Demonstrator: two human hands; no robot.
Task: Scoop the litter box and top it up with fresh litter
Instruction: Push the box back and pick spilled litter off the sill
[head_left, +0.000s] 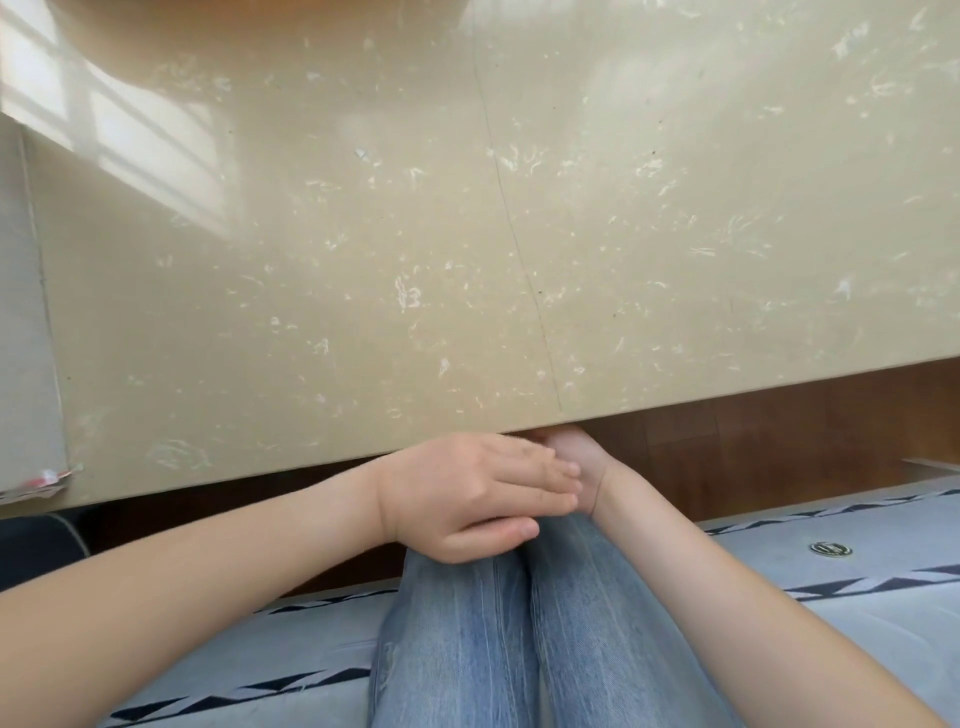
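No litter box, scoop or litter bag shows in the head view. My left hand (467, 493) lies flat with straight fingers over my knees, its fingertips resting across my right wrist. My right hand (574, 452) reaches forward under the front edge of the beige marble table (363, 312); its fingers are hidden beneath the tabletop. Neither hand visibly holds anything.
A grey cardboard box (26, 338) stands on the table's left edge. I sit in blue jeans (493, 649) on a grey cushion with black zigzag trim (831, 597). Brown wooden floor (779, 441) shows under the table at right.
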